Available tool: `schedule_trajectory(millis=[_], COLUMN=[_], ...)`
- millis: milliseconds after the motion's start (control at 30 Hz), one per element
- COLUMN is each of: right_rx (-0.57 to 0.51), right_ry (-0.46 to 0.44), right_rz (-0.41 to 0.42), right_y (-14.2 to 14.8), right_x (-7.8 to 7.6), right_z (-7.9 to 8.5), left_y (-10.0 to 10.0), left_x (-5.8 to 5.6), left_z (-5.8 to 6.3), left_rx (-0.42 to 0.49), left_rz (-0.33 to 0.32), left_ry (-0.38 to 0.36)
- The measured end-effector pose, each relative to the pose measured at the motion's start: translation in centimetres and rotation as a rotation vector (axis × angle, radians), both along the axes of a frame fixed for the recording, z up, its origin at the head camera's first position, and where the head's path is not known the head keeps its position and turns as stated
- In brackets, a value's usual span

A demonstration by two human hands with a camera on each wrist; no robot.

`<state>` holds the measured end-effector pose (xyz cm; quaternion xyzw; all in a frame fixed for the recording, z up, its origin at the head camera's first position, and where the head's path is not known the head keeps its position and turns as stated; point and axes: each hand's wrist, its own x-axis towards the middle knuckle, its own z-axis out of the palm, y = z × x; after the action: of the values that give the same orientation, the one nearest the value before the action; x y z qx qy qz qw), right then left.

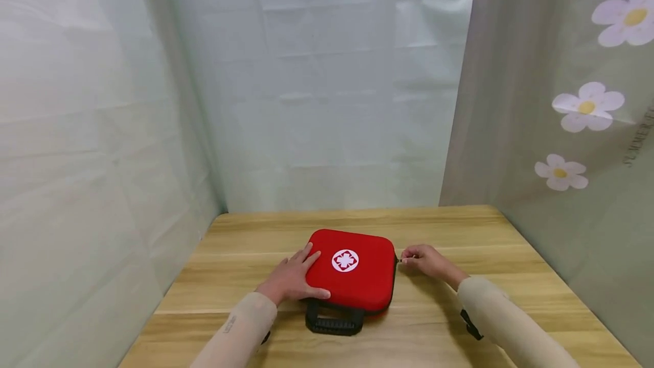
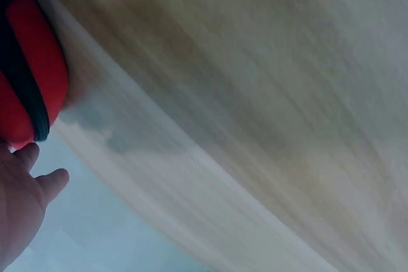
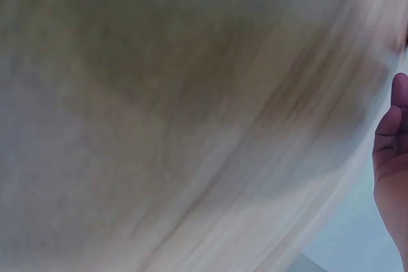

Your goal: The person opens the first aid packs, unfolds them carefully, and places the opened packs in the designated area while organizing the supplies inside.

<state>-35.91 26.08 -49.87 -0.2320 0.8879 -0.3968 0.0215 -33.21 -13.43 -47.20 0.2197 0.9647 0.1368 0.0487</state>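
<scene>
A red zippered first-aid case (image 1: 365,277) with a white round emblem (image 1: 345,260) lies flat on the table, lid closed. Its black carry handle (image 1: 334,326) points toward the person. My left hand (image 1: 291,279) rests on the case's left side, fingers spread over the lid and thumb near the front edge. At the right side, my right hand (image 1: 428,262) pinches the small zipper pull (image 1: 399,260) between thumb and fingers. The left wrist view shows part of the case (image 2: 48,55) beside the left hand (image 2: 19,202). In the right wrist view, curled fingers of the right hand (image 3: 394,151) appear at the edge.
The wood-grain table (image 1: 245,231) extends around the case. Pale curtains (image 1: 327,101) hang behind and on the left, and one printed with white flowers (image 1: 587,108) hangs on the right.
</scene>
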Motion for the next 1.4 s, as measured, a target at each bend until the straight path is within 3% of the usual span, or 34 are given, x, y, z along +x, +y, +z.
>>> schedule_trajectory(millis=[333, 567, 900, 1033, 1167, 1400], right_rx=[-0.045, -0.019, -0.001, -0.002, -0.034, -0.048], right_ry=[-0.039, -0.061, 0.011, 0.001, -0.029, -0.049], right_rz=[0.033, 0.013, -0.175, -0.235, -0.275, -0.271], right_y=[-0.1, 0.9, 0.8, 0.4, 0.2, 0.0], right_x=[0.7, 1.2, 1.0, 0.6, 0.5, 1.1], right_z=[0.3, 0.3, 0.3, -0.1, -0.3, -0.2], left_y=[2.2, 4.4, 6.5, 5.2, 3.3, 1.3], left_x=[-0.7, -1.0, -0.8, -1.4, -2.5, -4.0], left_z=[-0.4, -0.6, -0.8, -0.2, 1.3, 2.8], left_rx=[0.021, 0.059, 0.052, 0.019, -0.002, -0.116], left_rz=[0.071, 0.145, 0.199, 0.141, 0.028, -0.153], left_ry=[0.030, 0.048, 0.092, 0.064, 0.003, -0.071])
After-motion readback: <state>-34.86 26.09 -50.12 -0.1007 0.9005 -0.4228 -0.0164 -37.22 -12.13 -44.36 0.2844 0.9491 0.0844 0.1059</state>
